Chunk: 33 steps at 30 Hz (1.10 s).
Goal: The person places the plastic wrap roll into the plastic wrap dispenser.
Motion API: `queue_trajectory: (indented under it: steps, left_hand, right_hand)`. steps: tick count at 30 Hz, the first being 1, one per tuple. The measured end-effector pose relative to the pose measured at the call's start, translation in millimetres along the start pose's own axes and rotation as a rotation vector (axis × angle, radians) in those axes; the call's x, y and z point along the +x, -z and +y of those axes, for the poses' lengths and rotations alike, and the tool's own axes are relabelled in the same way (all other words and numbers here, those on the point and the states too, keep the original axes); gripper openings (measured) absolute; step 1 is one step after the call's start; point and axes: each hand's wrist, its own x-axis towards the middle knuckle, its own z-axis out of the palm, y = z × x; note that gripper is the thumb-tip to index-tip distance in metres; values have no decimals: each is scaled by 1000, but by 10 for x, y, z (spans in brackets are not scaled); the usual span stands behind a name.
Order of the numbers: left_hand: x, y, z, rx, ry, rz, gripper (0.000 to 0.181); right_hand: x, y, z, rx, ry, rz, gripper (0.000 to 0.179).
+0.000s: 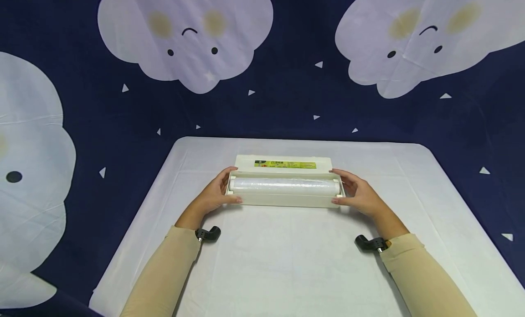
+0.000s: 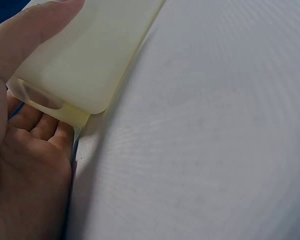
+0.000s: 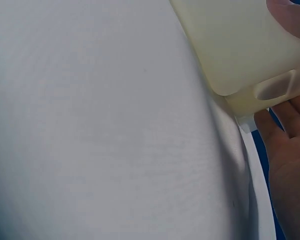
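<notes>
A long cream plastic-wrap dispenser box (image 1: 287, 200) is in the head view, near the far side of the table. Its lid (image 1: 246, 163), with a yellow-green label, is tipped back open, and a roll of clear plastic wrap (image 1: 285, 185) lies inside. My left hand (image 1: 213, 194) grips the box's left end, thumb on the front and fingers around the end and back. At the other end my right hand (image 1: 361, 194) holds it the same way. Both wrist views show the box's slotted end, with the left thumb (image 2: 40, 30) and right thumb (image 3: 292, 20) on its front face.
A white cloth covers the table (image 1: 287, 262), whose corners are rounded at the back. Behind it hangs a dark blue curtain (image 1: 295, 102) with white clouds and small triangles. A black wrist camera (image 1: 209, 234) sits on the left wrist, another camera (image 1: 369, 243) on the right.
</notes>
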Motion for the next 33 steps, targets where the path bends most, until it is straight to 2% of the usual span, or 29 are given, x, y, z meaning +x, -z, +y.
queue_trajectory:
  steps: [2,6,13,17,21,26,30,33]
  left_hand:
    - [-20,-18,42,-4,-10,-4,109]
    - [-14,-21,34,3,-14,-8,109]
    - [96,46,-179,23,1,-1,112]
    - [113,62,-202,43,-6,-5,112]
    - [119,87,-182,79,-23,-23,111]
    - [155,161,-123,103,-61,-87,113]
    - [163,238,5,152,-71,-133,115]
    - [175,306,112,187,-95,-144,109]
  right_hand:
    - [-7,-2,3,4,-5,5,96]
    - [-17,-5,2,16,-11,5,95]
    - [-20,-6,12,29,-27,10,96]
    - [-29,-11,7,30,-35,15,97]
    - [-38,-16,2,23,-40,24,97]
    - [-28,-14,-4,26,-31,25,97]
    - [-13,-15,-5,32,-37,24,98]
    - [-7,-20,6,29,-56,33,98]
